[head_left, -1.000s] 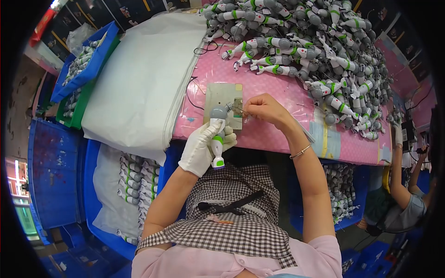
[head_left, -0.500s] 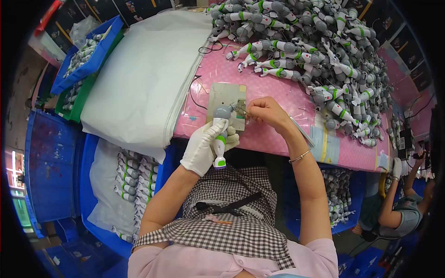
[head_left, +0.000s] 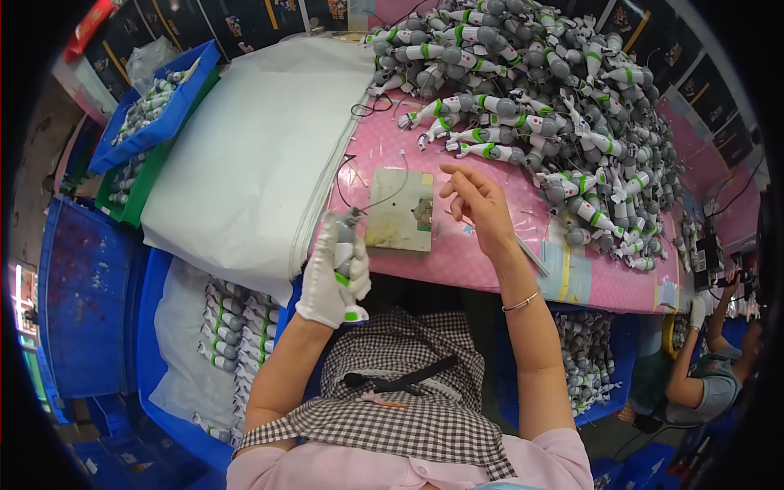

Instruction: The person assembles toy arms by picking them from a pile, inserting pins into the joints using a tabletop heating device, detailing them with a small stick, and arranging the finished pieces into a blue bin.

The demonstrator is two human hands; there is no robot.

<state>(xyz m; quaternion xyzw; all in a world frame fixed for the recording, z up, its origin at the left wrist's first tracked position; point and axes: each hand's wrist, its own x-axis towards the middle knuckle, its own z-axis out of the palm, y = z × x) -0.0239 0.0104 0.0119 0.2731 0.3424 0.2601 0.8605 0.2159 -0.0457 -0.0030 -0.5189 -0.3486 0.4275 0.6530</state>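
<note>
My left hand [head_left: 328,273], in a white glove, is wrapped round a toy arm [head_left: 346,255] with grey, white and green parts. A thin wire [head_left: 384,204] runs up from the top of that toy arm and curves over a metal plate [head_left: 400,214] with a small fixture at its right side. To the right of the plate, my bare right hand [head_left: 476,200] is raised over the pink table cover, its fingers bent and apart, with nothing visible between them.
Many toy arms [head_left: 523,122] are heaped at the back right. White sheets [head_left: 253,147] cover the table's left part. Blue bins with more toy arms stand below on both sides, and a blue tray [head_left: 196,73] at upper left. At far right, a person [head_left: 706,380] works.
My left hand has moved left with the toy arm, off the metal plate. My right hand has come away from the fixture and its pinched fingers have spread.
</note>
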